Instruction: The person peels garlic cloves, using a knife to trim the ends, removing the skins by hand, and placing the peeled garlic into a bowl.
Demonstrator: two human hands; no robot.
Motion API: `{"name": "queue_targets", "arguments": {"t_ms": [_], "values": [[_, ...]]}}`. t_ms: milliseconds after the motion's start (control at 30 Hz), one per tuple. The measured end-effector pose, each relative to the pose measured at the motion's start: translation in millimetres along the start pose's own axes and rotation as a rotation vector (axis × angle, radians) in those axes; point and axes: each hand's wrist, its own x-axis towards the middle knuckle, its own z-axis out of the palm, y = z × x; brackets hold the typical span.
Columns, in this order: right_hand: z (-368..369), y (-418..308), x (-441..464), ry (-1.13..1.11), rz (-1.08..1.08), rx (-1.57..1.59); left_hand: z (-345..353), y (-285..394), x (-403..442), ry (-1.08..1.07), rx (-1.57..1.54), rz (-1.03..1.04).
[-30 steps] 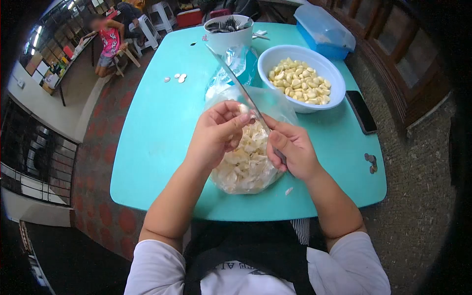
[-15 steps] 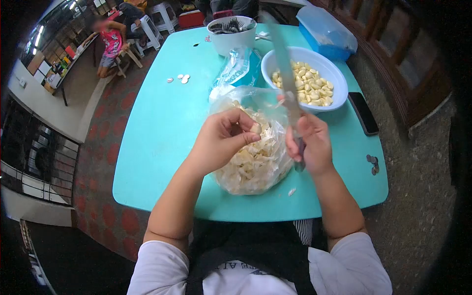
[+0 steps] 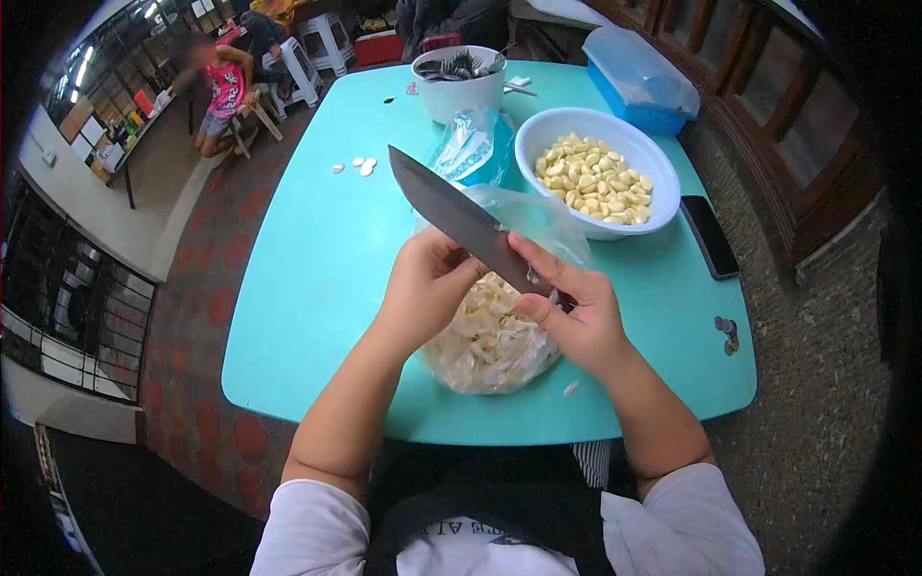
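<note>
A broad-bladed knife (image 3: pixel 456 206) is in my right hand (image 3: pixel 576 302), fingers closed around its lower end, the tip pointing up and left. Bits of pale skin cling to the blade near my thumb. My left hand (image 3: pixel 427 288) is pinched just behind the blade; the garlic clove seen in it a moment earlier is now hidden. Under both hands stands a clear plastic bag (image 3: pixel 499 370) full of papery garlic skins. Beyond my right hand, a light-blue basin (image 3: pixel 663 178) holds many peeled garlic cloves (image 3: pixel 597 178).
On the turquoise table (image 3: pixel 307 288) are a white tub (image 3: pixel 456 101) of cutlery, a blue-and-clear packet (image 3: pixel 475 149), a lidded blue box (image 3: pixel 639 82), a phone (image 3: pixel 709 237) and coins (image 3: pixel 727 334). A person in pink (image 3: pixel 228 91) sits at the far left.
The knife has swung from upright to slanting left, coming down over my left hand. My right hand has moved slightly left. The clove has gone out of sight behind the blade.
</note>
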Motion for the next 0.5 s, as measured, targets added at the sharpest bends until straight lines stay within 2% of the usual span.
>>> {"name": "queue_targets", "arguments": {"t_ms": [33,100,200,233,367,500], "values": [[1,4,1,0.02,-0.048,-0.028,1,-1,1,0.007,0.026,0.031],[1,3,1,0.043,0.028,0.031,-1,-6,2,0.015,0.118,0.072],[-1,-9,-3,0.028,0.3,0.169,-6,-16,3,0.014,0.243,0.081],[-4,-7,-3,0.007,0.321,0.129,-6,-17,4,0.014,0.237,0.076],[0,10,-3,-0.008,0.148,-0.009,3,-2,0,-0.005,0.085,0.032],[0,-3,-1,-0.007,0.083,-0.152,4,0,-1,-0.001,0.133,0.124]]}}
